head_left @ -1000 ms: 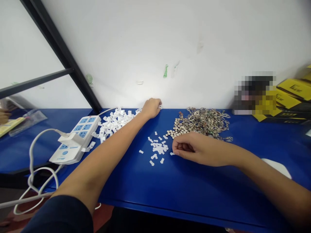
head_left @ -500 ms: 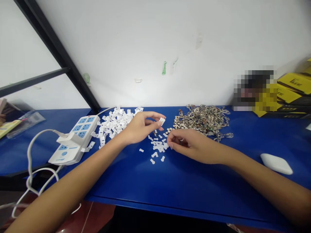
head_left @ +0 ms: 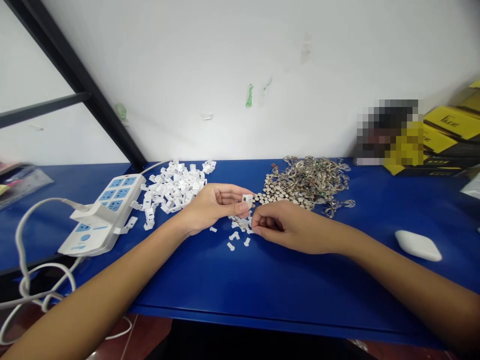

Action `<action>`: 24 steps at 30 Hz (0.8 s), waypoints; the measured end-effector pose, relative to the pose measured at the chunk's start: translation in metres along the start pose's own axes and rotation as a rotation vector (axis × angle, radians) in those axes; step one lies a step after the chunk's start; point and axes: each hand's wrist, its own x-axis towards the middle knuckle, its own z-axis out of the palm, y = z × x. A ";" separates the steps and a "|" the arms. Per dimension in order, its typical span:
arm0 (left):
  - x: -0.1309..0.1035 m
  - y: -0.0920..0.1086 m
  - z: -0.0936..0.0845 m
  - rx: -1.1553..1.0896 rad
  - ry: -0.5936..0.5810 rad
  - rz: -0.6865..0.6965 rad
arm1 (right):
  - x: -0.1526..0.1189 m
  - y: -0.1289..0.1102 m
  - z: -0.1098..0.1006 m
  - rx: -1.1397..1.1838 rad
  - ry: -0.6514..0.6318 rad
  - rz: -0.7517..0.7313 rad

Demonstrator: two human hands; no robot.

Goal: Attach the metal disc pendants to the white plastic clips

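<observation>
Between the thumb and fingers of my left hand is a small white plastic housing with a dark slot. My right hand is just to its right, fingers curled and pinched; what they hold, if anything, is hidden. Below the hands lie several small white plastic tabs, partly covered by my fingers. Behind my left hand is a heap of white plastic housings. A tangled pile of thin wires with round metallic discs lies behind my right hand.
A white power strip with a plugged-in adapter and looped cable stands on the left of the blue table. A rounded white case lies at right. Yellow and black boxes are stacked at the back right, and a black metal frame rises at left.
My left hand has come down slightly with the white housing, closer to my right hand. My right hand has shifted a little left in view. The whole view has shifted slightly.
</observation>
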 end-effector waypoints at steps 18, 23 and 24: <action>-0.002 0.000 -0.002 -0.002 -0.264 -0.035 | -0.002 -0.002 -0.021 0.080 0.122 -0.022; -0.002 -0.002 -0.001 0.041 -0.312 -0.048 | -0.002 -0.004 -0.013 0.048 0.138 -0.064; -0.002 -0.003 0.000 0.042 -0.290 -0.047 | -0.002 -0.004 -0.011 0.031 0.181 -0.081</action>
